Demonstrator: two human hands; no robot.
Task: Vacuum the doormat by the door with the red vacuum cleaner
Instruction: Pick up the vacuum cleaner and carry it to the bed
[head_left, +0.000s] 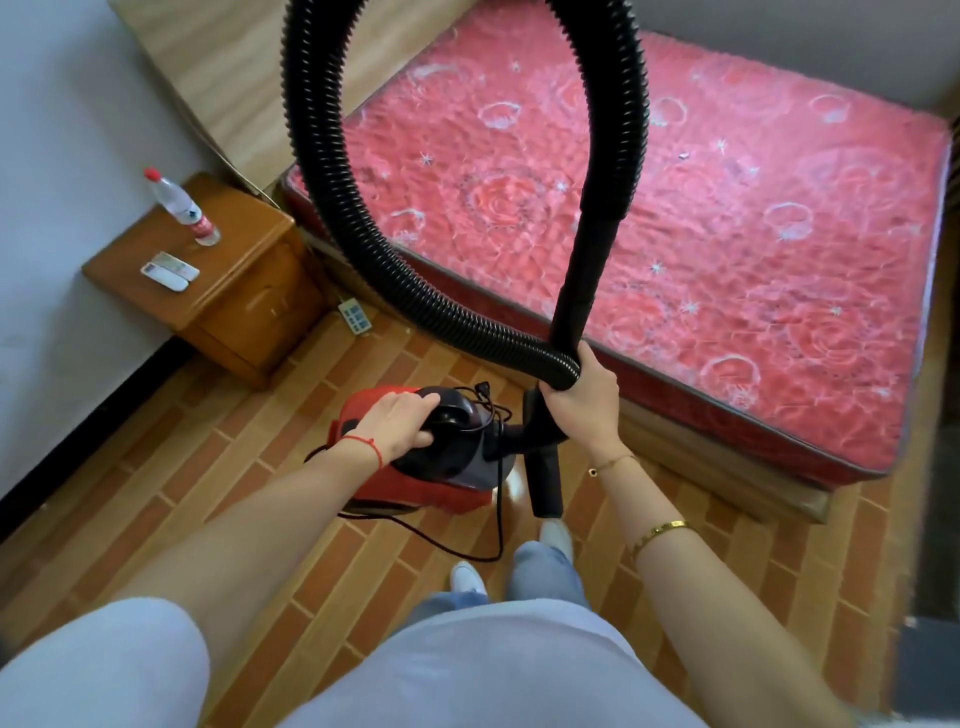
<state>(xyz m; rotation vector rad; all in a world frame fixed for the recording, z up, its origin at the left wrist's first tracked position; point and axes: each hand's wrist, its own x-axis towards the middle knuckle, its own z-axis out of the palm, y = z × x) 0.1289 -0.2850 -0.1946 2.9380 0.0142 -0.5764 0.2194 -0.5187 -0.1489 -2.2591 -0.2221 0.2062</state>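
The red vacuum cleaner (436, 488) with a black top sits low over the brick-pattern floor in front of me. My left hand (397, 423) grips its black carry handle. My right hand (584, 402) is closed around the black hose and wand together, where the ribbed hose end meets the rigid tube. The ribbed black hose (317, 171) loops high out of the top of the view and comes back down as the rigid tube (587, 260). A black nozzle piece (545, 483) hangs below my right hand. The power cord (498, 519) trails on the floor. No doormat or door is in view.
A bed with a red patterned mattress (727, 218) fills the right and far side. A wooden nightstand (244, 291) at the left holds a water bottle (182, 208) and two remotes (169, 270). A power strip (356, 316) lies on the floor beside it. My feet (470, 577) stand just behind the vacuum.
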